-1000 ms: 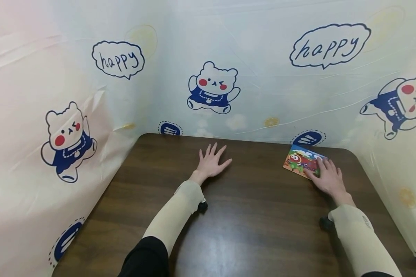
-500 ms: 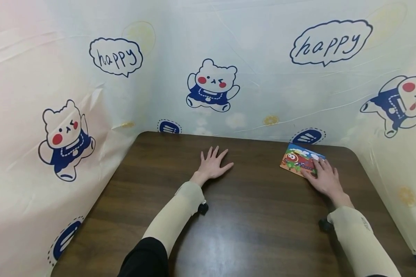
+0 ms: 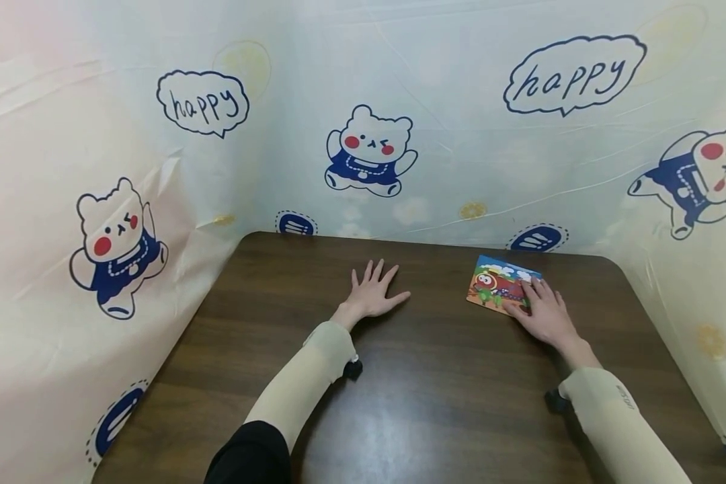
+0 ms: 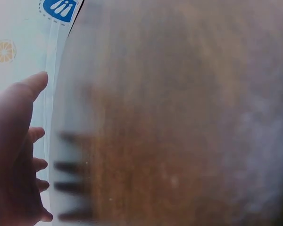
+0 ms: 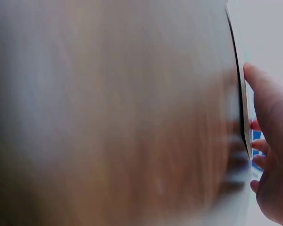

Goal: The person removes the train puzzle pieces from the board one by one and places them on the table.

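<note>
A thin, colourful picture board [image 3: 496,284] with a red cartoon figure, green leaves and blue sky lies flat toward the back right of the wooden table. My right hand [image 3: 547,319] rests on its right part, fingers spread over the picture and thumb along the near edge, covering that corner. In the right wrist view, the board's pale edge [image 5: 244,94] shows thin beside the thumb. To the left, my left hand [image 3: 370,296] holds nothing, its fingers straight and fanned out close over the tabletop. The left wrist view shows that hand [image 4: 14,141] with fingers apart.
The brown wooden table [image 3: 435,403] has rounded back corners. A pale printed curtain [image 3: 460,101] with bears and "happy" bubbles surrounds it at the back and sides. Small dark devices [image 3: 353,369] sit under both cuffs.
My right hand has slid the picture board leftward across the table, away from the right back corner. The left hand has shifted only slightly toward the near side.
</note>
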Available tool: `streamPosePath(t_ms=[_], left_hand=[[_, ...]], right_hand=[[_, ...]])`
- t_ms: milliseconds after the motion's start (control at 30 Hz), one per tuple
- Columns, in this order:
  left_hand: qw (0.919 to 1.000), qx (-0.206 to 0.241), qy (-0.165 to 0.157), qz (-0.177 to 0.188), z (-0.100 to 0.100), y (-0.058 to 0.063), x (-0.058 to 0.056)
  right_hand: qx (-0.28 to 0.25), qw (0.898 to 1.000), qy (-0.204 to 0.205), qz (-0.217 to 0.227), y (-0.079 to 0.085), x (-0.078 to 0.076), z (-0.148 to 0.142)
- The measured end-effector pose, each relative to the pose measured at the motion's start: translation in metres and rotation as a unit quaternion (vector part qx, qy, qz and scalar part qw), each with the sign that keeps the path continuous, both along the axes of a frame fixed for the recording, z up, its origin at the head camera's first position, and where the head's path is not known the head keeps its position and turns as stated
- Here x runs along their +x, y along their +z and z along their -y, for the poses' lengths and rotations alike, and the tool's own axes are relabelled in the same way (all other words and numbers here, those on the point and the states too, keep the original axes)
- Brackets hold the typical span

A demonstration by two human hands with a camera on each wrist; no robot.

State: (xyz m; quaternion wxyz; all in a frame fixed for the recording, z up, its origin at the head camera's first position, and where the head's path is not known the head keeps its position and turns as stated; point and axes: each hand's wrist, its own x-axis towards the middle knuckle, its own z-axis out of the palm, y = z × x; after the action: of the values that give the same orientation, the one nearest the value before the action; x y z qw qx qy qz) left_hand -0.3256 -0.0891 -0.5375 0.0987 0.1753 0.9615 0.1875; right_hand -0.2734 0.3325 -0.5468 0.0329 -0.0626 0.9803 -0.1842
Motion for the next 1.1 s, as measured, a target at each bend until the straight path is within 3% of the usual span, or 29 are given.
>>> streamPosePath(t_ms=[600,1100], left_hand=[[0.9992,-0.001,-0.037,-0.018,-0.004,-0.005,0.009],[0.9989,-0.010,-0.035,-0.028,-0.006,-0.006,0.009]], right_hand=[[-0.008,0.999,0.052,-0.010,-0.001,0.006,0.056],[-0.011,0.997,0.075,-0.019,-0.001,-0.008,0.096]])
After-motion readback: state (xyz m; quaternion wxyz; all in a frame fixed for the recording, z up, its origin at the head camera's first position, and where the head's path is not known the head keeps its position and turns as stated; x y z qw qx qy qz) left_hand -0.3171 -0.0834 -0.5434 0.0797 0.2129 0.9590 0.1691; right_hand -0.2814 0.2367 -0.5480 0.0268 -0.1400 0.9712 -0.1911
